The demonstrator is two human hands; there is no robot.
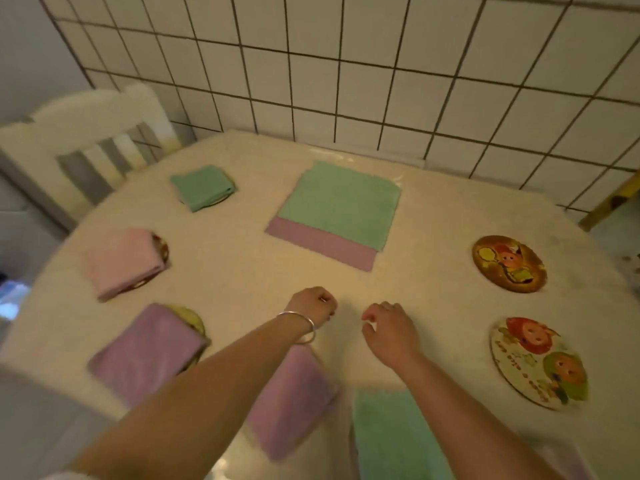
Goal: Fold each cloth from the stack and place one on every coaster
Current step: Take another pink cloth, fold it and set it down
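Observation:
A flat stack lies at the table's far middle, a green cloth (341,202) on top of a purple cloth (320,243). Folded cloths cover coasters on the left: green (202,187), pink (123,261), purple (147,351). Another folded purple cloth (292,400) and a folded green cloth (391,434) lie at the near edge under my arms. Two round cartoon coasters stand bare on the right, a brown one (509,264) and a white one (538,363). My left hand (313,303) hovers with fingers curled, holding nothing. My right hand (389,327) hovers beside it, fingers loosely curled, empty.
The round table (433,209) has a pale glossy top and stands against a white tiled wall (346,64). A white chair (93,133) stands at the far left. A yellow-edged object (609,202) sits at the far right.

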